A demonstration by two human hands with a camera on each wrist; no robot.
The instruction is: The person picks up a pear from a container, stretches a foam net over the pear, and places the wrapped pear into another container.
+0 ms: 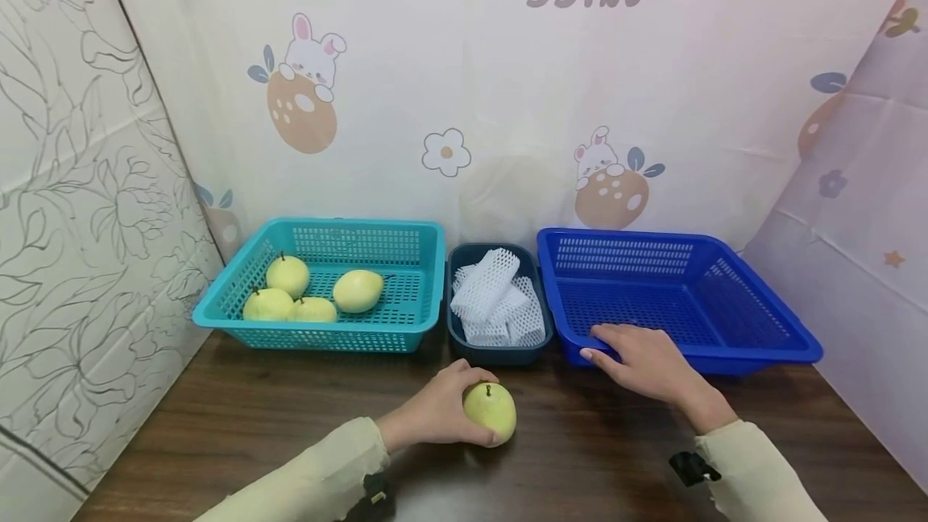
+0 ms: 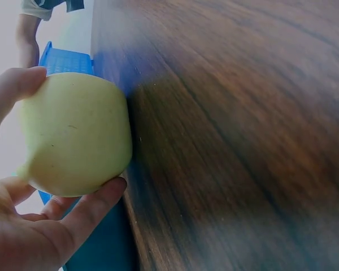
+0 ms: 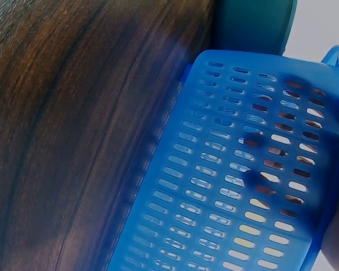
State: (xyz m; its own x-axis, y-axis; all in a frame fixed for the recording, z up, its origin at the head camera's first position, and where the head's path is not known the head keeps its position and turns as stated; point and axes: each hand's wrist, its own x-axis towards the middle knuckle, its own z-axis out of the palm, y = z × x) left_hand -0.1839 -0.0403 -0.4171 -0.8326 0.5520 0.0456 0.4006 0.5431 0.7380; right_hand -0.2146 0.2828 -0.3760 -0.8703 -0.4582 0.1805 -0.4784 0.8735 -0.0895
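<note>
Near centre, our left hand grips a pear on or just above the table: apparently the handling step. Farther right, our right hand touches the blue basket, grip unclear; the next move likely needs a steady hold.

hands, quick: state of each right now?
Left hand: closed around a yellow-green pear.
Right hand: closed on the edge of the blue plastic basket, holding nothing else visible.

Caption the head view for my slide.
Left hand grips a yellow-green pear in front of the foam sleeves; right hand holds the blue basket's near rim.
</note>
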